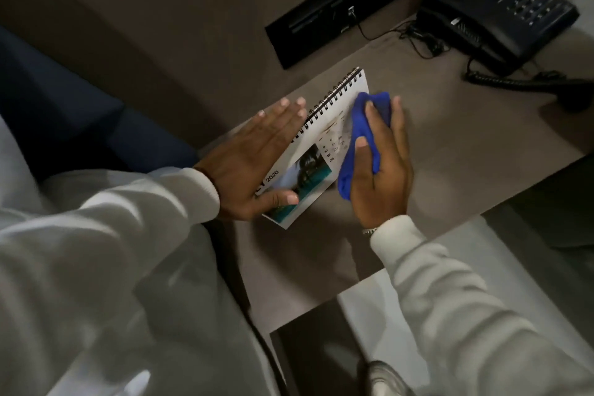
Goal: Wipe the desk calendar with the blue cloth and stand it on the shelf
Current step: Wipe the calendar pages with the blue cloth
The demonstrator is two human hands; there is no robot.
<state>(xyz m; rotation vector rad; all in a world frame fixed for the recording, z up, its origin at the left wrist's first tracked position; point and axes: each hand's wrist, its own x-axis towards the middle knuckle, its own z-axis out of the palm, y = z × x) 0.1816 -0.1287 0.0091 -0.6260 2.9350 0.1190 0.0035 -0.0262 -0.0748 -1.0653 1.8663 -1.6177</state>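
A spiral-bound desk calendar (pixel 328 125), white with a beach photo and "2026", lies on the brown desk (pixel 466 125). My left hand (pixel 254 157) holds it by its left edge, fingers stretched along the back side, thumb pressed on the photo. My right hand (pixel 382 170) grips a bunched blue cloth (pixel 363 135) and presses it on the right half of the calendar page, over the date grid. The cloth hides part of the dates. No shelf can be made out with certainty.
A black desk phone (pixel 501 10) with its coiled cord (pixel 514 82) sits at the back right of the desk. A black recessed socket panel (pixel 340 6) with a plugged cable is in the wall behind. Dark blue upholstery (pixel 64 106) lies at the left.
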